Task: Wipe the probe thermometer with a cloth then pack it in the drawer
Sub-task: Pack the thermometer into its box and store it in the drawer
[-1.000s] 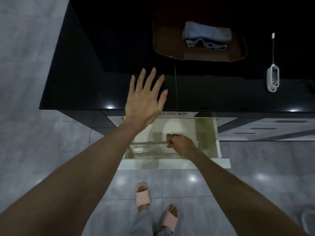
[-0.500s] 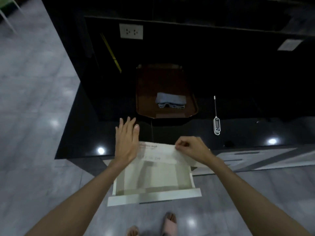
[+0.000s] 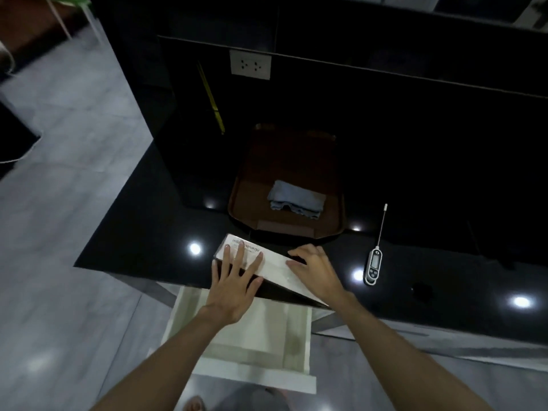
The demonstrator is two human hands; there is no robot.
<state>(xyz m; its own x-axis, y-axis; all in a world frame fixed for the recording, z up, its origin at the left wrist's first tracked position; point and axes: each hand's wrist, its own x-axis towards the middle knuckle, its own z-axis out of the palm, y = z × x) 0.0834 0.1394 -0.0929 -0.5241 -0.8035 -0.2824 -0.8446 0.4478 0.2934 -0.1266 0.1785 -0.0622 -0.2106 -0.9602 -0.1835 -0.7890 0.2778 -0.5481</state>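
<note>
The white probe thermometer (image 3: 374, 264) lies on the black counter to the right, its thin probe pointing away from me. A folded grey-blue cloth (image 3: 296, 200) sits on a brown tray (image 3: 246, 203) at the back. Below the counter edge the pale drawer (image 3: 237, 330) stands pulled out. Both hands hold a long white box (image 3: 274, 268) with printed text, tilted on the counter's front edge. My left hand (image 3: 234, 280) spreads its fingers over the box's left part, thumb at its end. My right hand (image 3: 314, 268) grips the box's right part, a hand's width left of the thermometer.
A black back panel with a white wall socket (image 3: 250, 64) rises behind the tray. A yellow stick (image 3: 211, 99) leans against that panel. Grey tiled floor (image 3: 74, 203) lies to the left, and my foot (image 3: 194, 406) shows at the bottom.
My right hand lifted the white box out of the drawer and up onto the counter edge. My left hand moved from the countertop onto the box. The camera tilted upward.
</note>
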